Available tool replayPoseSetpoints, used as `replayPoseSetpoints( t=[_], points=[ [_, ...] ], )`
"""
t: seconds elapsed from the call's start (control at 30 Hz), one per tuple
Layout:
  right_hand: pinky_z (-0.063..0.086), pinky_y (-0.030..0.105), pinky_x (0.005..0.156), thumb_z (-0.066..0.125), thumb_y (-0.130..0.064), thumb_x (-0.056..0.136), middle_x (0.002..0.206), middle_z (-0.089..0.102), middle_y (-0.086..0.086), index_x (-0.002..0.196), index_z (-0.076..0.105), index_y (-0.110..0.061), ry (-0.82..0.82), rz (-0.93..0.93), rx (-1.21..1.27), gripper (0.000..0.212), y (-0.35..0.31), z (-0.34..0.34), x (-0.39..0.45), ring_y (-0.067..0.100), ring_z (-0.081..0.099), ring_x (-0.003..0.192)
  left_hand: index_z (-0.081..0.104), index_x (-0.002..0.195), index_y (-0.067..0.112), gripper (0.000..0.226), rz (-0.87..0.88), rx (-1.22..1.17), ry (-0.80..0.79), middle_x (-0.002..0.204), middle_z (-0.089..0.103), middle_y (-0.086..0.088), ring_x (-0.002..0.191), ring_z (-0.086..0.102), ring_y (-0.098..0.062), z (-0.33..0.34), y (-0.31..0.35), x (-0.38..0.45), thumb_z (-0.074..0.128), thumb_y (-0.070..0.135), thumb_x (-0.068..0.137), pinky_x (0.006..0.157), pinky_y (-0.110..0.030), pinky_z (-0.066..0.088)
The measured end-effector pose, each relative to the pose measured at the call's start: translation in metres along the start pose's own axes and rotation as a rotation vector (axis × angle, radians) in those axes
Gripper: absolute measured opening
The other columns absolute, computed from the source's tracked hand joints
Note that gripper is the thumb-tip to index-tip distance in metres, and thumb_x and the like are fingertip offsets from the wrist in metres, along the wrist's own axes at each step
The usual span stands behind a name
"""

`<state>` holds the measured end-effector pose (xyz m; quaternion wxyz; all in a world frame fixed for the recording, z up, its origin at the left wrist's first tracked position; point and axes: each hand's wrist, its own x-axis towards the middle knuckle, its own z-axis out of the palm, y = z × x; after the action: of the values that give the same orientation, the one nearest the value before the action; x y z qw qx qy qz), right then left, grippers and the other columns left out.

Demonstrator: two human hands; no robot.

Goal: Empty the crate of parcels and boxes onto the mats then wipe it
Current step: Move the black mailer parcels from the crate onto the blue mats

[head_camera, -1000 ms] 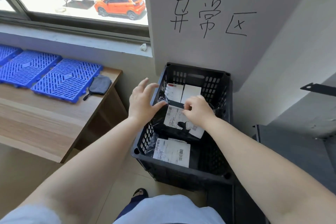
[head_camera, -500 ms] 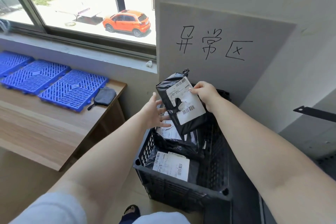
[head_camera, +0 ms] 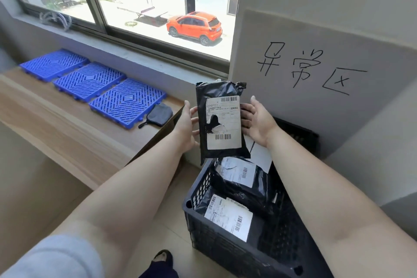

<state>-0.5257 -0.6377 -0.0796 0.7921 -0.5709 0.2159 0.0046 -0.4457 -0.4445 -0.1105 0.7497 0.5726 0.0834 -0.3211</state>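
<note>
A black parcel (head_camera: pixel 222 119) with a torn white label hangs upright above the black crate (head_camera: pixel 225 246). My left hand (head_camera: pixel 187 124) and my right hand (head_camera: pixel 257 122) carry it between them. Their fingers touch its side edges and back, and both thumbs point up, off the parcel. Inside the crate lie more black parcels, one at the front (head_camera: pixel 229 214) and one behind it (head_camera: pixel 239 174), both labelled. Three blue mats (head_camera: pixel 126 102) lie in a row on the wooden table (head_camera: pixel 67 124) to the left. A grey cloth (head_camera: pixel 161 114) lies beside the nearest mat.
The crate stands on the floor against a grey wall with handwritten characters (head_camera: pixel 311 72). The table's right end is close to the crate's left side. A window sill runs behind the mats. My foot (head_camera: pixel 161 257) shows at the bottom.
The parcel came up out of the crate and moved left. My right hand let go its pinch on the top; both hands now flank the parcel. The view swung left.
</note>
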Motion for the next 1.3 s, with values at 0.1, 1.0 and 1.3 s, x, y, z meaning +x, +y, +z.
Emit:
replayPoseSetpoints(
  t=[0.1, 1.0, 1.3],
  points=[
    [0.045, 0.047, 0.100, 0.023, -0.070, 0.096, 0.129, 0.064, 0.003, 0.137, 0.051, -0.018, -0.080, 0.047, 0.051, 0.072, 0.003, 0.030, 0.008, 0.029, 0.056, 0.121, 0.061, 0.118, 0.035, 0.062, 0.024, -0.031, 0.050, 0.133, 0.058, -0.008, 0.120, 0.052, -0.037, -0.032, 0.007, -0.005, 0.025, 0.078, 0.091, 0.100, -0.068, 0.037],
    [0.034, 0.073, 0.100, 0.015, -0.086, 0.083, 0.147, 0.047, -0.007, 0.143, 0.048, -0.031, -0.722, 0.364, -0.138, 0.088, 0.132, 0.610, 0.109, 0.040, 0.044, 0.132, 0.061, 0.126, 0.033, 0.060, 0.161, -0.134, 0.381, 0.116, 0.055, -0.005, 0.095, 0.052, -0.029, -0.603, 0.192, -0.134, 0.014, 0.062, 0.100, 0.087, -0.056, 0.045],
    [0.034, 0.069, 0.101, 0.008, -0.086, 0.083, 0.145, 0.049, 0.001, 0.133, 0.055, -0.027, -0.765, 0.517, -0.137, 0.090, 0.192, 0.748, 0.147, 0.042, 0.048, 0.127, 0.063, 0.123, 0.034, 0.064, 0.104, -0.298, 0.413, 0.123, 0.055, -0.006, 0.109, 0.053, -0.033, -0.747, 0.198, -0.144, 0.013, 0.065, 0.098, 0.090, -0.066, 0.043]
  ],
)
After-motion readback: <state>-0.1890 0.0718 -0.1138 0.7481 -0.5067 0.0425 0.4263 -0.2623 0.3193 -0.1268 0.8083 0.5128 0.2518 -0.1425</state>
